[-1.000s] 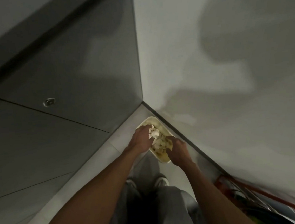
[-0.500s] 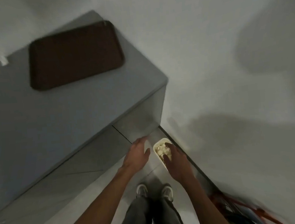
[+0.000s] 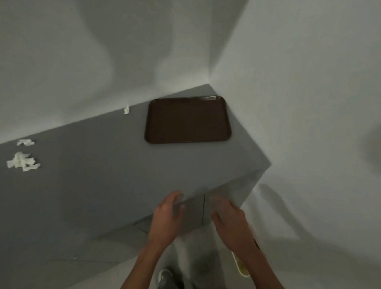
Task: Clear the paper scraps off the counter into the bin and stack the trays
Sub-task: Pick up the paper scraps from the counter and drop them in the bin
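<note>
Paper scraps (image 3: 21,162) lie near the worktop's (image 3: 95,175) far left edge, with one more bit (image 3: 126,109) at the back edge. I see the brown tray (image 3: 187,119) flat in the far right corner. Left grip (image 3: 167,215) and right grip (image 3: 229,219) hang released and empty at the near edge. The bin (image 3: 240,265) sits on the floor below the right wrist.

Grey counter (image 3: 95,175), brown tray (image 3: 186,120), seemingly paper scraps (image 3: 21,162)

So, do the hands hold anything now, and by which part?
Nothing is held: the left hand and the right hand are both empty, fingers relaxed, in front of the counter.
</note>
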`<control>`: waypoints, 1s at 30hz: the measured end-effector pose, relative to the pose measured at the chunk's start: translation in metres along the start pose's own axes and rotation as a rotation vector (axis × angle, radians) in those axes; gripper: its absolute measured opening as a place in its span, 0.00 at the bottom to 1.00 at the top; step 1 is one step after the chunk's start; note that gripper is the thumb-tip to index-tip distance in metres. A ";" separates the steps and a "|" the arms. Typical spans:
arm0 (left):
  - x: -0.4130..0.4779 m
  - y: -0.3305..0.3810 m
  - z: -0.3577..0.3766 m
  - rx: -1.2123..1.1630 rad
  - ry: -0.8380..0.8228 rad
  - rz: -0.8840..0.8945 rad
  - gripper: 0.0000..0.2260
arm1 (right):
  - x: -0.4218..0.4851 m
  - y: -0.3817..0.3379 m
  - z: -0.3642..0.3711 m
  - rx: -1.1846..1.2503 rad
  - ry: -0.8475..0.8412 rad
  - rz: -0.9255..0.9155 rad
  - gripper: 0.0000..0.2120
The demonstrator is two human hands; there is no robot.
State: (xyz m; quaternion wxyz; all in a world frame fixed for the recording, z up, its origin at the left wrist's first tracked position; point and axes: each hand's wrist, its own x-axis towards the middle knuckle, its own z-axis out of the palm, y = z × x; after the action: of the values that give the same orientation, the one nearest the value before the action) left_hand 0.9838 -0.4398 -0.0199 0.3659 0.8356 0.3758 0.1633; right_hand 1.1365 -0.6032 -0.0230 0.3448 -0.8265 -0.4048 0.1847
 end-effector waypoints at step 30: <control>0.182 -0.280 -0.169 0.417 0.020 -0.330 0.32 | 0.348 -0.184 0.195 -0.216 -0.287 -0.209 0.20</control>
State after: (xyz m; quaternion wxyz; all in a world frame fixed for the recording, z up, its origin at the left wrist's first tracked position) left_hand 0.8696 -0.0951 -0.1108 0.2039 0.8187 0.5360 0.0288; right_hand 1.1334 -0.1646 -0.0350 0.2102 -0.7773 -0.5509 0.2192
